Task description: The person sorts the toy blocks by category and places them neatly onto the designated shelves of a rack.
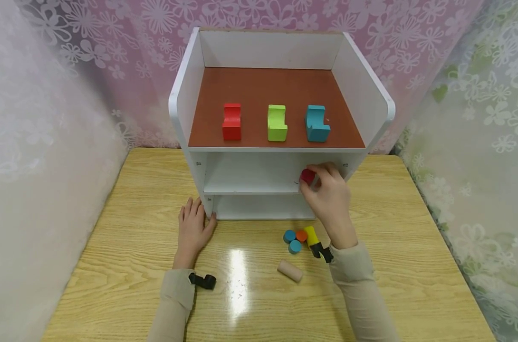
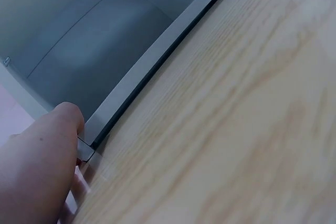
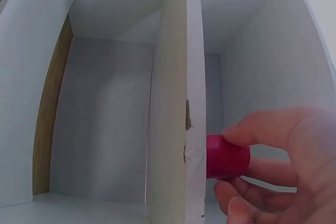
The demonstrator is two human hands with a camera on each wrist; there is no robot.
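Between thumb and fingers, my right hand (image 1: pixel 329 194) pinches a dark red cylindrical block (image 1: pixel 307 176) at the right front of the white shelf unit's middle compartment. In the right wrist view the red block (image 3: pixel 227 156) overlaps the front edge of a shelf board (image 3: pixel 195 129). My left hand (image 1: pixel 194 230) rests at the unit's lower left corner, fingers spread along the outside and thumb (image 2: pixel 65 116) at the front corner. On the brown top of the shelf unit (image 1: pixel 267 88) stand a red (image 1: pixel 232 122), a green (image 1: pixel 277 123) and a blue notched block (image 1: pixel 316 124).
Before the unit, on the wooden table (image 1: pixel 126 247), are two blue round blocks (image 1: pixel 295 246), an orange one (image 1: pixel 301 235) and a yellow piece (image 1: pixel 311 235) beside my right wrist. A plain wooden cylinder (image 1: pixel 290 270) lies nearer. Patterned curtains (image 1: pixel 148 61) hang behind and at the sides.
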